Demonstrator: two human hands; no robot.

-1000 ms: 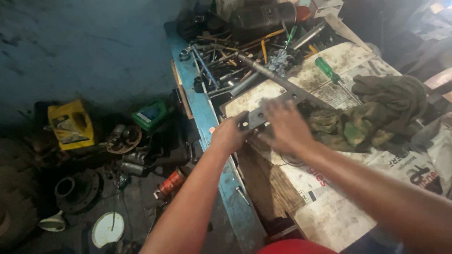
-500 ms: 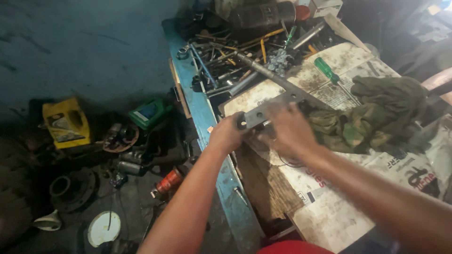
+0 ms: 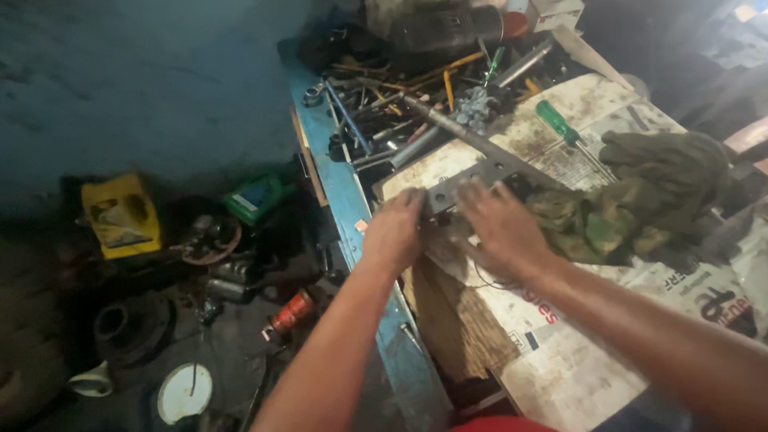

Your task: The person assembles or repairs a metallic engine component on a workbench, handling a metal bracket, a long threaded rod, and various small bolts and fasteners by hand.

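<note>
A flat grey metal plate (image 3: 472, 181) with holes lies on the newspaper-covered workbench (image 3: 576, 352). My left hand (image 3: 394, 232) is curled at the plate's near left end, fingers on its edge. My right hand (image 3: 502, 228) rests over the plate's near side with fingers spread, pressing down beside it. A long metal bar (image 3: 472, 138) runs diagonally just behind the plate. Part of the plate is hidden under both hands.
A camouflage cloth (image 3: 632, 204) lies right of the hands. A green-handled screwdriver (image 3: 558, 122) and a heap of tools (image 3: 400, 112) sit at the back. The bench's blue edge (image 3: 352, 216) drops to a floor with a yellow container (image 3: 120, 214), a green can (image 3: 256, 196) and parts.
Both hands stay on the plate; the right hand's fingers have spread a little. The view has shifted slightly.
</note>
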